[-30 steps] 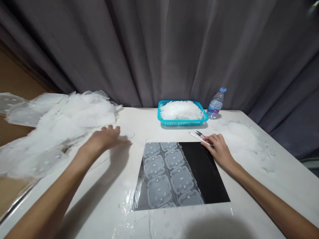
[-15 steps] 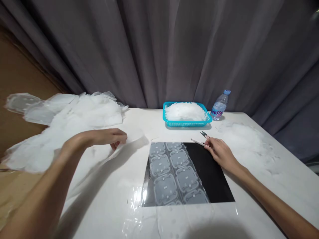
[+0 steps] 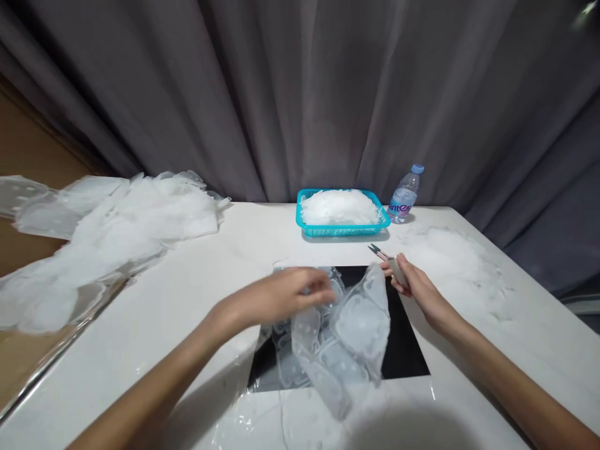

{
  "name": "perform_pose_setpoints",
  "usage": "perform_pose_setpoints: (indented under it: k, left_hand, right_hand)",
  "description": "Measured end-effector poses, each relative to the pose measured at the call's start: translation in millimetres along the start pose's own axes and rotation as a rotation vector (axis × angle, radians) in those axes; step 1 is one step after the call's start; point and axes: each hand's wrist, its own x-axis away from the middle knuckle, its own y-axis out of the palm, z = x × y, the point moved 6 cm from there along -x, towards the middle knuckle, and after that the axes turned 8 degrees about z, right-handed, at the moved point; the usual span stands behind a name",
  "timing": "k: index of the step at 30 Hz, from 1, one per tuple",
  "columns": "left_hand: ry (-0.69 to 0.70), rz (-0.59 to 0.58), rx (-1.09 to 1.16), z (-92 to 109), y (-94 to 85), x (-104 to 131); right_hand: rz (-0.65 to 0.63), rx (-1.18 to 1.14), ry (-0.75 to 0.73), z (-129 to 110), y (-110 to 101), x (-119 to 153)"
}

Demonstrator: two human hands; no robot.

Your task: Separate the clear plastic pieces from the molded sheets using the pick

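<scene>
My right hand [image 3: 415, 284] is closed on thread snips [image 3: 379, 251], dark blades pointing away to the upper left. A pale grey, flat-looking piece [image 3: 397, 274] also lies between its fingers; its kind is unclear. A crumpled translucent plastic sheet [image 3: 359, 319] with rounded moulded shapes stands raised over a black mat [image 3: 407, 350], its top corner close to my right fingertips. My left hand [image 3: 307, 290], blurred by motion, hovers over the mat at the sheet's left side with fingers curled. Whether they grip the film is unclear. More patterned film [image 3: 285, 362] lies on the mat beneath.
A turquoise basket [image 3: 347, 230] heaped with white pieces stands at the back, beside a water bottle [image 3: 404, 197]. White translucent sheets [image 3: 122, 219] are piled at the left over cardboard [image 3: 42, 356]. A loose white heap [image 3: 459, 269] lies at the right.
My left hand has come from the left side to above the mat, and the pale sheet it held is out of it. A crumpled sheet now stands raised over the mat. My right hand has turned.
</scene>
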Motion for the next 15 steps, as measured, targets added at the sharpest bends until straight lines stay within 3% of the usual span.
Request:
perform_pose_setpoints:
  k: [2,4,6,11,15]
  left_hand:
    - [-0.190,0.159,-0.345,-36,-17.6,-1]
    - [-0.359,0.195,-0.568,-63,-27.0,0]
    - [-0.457,0.209,-0.643,-76,-26.8,-1]
    - [-0.472,0.245,-0.634,-81,-10.5,-13]
    - [-0.366,0.163,-0.508,-83,-3.3,-18]
  right_hand:
    - [0.000,0.040,-0.010,0,-6,-5]
    - [-0.025,0.108,-0.051,-1,-7,-6]
    - [-0.069,0.236,-0.123,-3,-4,0]
    - [-0.212,0.673,-0.296,-6,13,30]
    - [-0.333,0.808,-0.305,2,19,38]
